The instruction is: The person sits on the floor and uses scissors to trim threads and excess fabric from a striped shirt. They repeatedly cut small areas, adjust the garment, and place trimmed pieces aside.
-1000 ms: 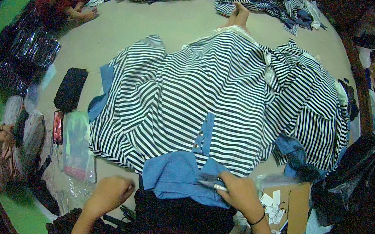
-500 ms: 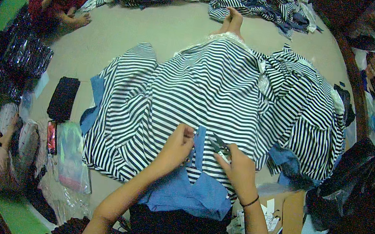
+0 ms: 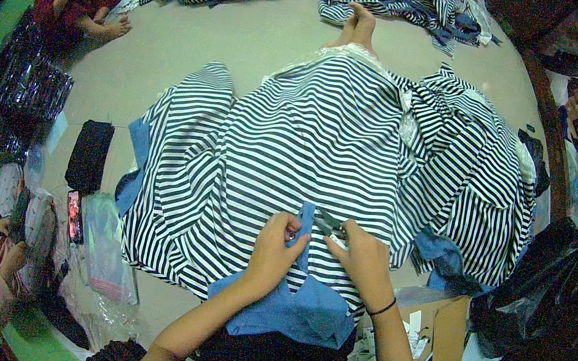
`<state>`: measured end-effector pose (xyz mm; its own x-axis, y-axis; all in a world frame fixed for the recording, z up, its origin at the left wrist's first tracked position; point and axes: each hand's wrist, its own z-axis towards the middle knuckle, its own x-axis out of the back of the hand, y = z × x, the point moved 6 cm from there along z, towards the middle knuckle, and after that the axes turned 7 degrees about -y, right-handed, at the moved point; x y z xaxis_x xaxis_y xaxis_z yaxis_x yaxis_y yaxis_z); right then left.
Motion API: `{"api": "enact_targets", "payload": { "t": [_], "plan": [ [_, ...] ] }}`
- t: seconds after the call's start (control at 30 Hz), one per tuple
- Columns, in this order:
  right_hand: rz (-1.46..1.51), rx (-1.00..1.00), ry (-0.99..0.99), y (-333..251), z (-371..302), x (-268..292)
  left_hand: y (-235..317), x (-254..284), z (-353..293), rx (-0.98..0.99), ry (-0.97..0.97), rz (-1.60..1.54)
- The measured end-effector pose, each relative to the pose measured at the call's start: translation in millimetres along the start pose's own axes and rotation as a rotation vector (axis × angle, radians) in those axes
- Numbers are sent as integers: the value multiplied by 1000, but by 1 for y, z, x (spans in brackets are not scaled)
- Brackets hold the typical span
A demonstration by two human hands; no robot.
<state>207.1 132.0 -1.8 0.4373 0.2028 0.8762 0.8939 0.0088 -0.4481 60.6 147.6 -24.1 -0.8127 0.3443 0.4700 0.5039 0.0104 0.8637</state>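
Both hands have come onto the front of the striped shirt (image 3: 311, 131); one second earlier the left hand (image 3: 277, 250) was off the cloth at the lower left and the right hand (image 3: 365, 259) was down at the blue collar (image 3: 284, 314). Half a second ago they were already at the blue placket (image 3: 308, 217); since then the left thumb has come across the strip, and the thread snips (image 3: 331, 224) remain just beside its right edge. Overall, the shirt keeps much the same spread.

It lies over the person's outstretched legs, with a bare foot (image 3: 359, 23) showing past the far hem and the collar toward the lap. A second striped garment (image 3: 480, 179) is bunched against its right side on the pale floor (image 3: 275, 25).

Left grip: fingers and thumb appear pinched on the placket. Right grip: fingers wrapped around the snips; how far their blades are parted is too small to tell.

The knit-looking body should be light, limp and quick to wrinkle, not slippery. The placket and collar look somewhat stiffer, so the placket's edge near the shiny fasteners seems the surest hold, with the stripes drawn flat. Loose folds near the blades could be nicked, so the cloth calls for gentle tension.
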Motion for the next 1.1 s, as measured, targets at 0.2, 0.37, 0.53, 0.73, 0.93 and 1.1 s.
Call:
{"api": "enact_targets", "payload": {
  "t": [0.2, 0.37, 0.53, 0.73, 0.93, 1.1],
  "plan": [
    [55, 69, 1, -9, 4, -2, 4, -1, 0, -97, 52, 24],
    [97, 51, 50, -2, 10, 0, 6, -1, 1, -90, 34, 1],
    [91, 22, 39, 5, 14, -4, 5, 3, 2, -94, 9, -53],
    [129, -2, -15, 7, 6, 2, -5, 9, 3, 4, 79, -122],
    [171, 94, -106, 0, -7, 3, -11, 10, 2, 58, 78, -178],
    [49, 100, -145, -6, -4, -4, -15, 10, -1, 132, 72, -227]
  ]
}}
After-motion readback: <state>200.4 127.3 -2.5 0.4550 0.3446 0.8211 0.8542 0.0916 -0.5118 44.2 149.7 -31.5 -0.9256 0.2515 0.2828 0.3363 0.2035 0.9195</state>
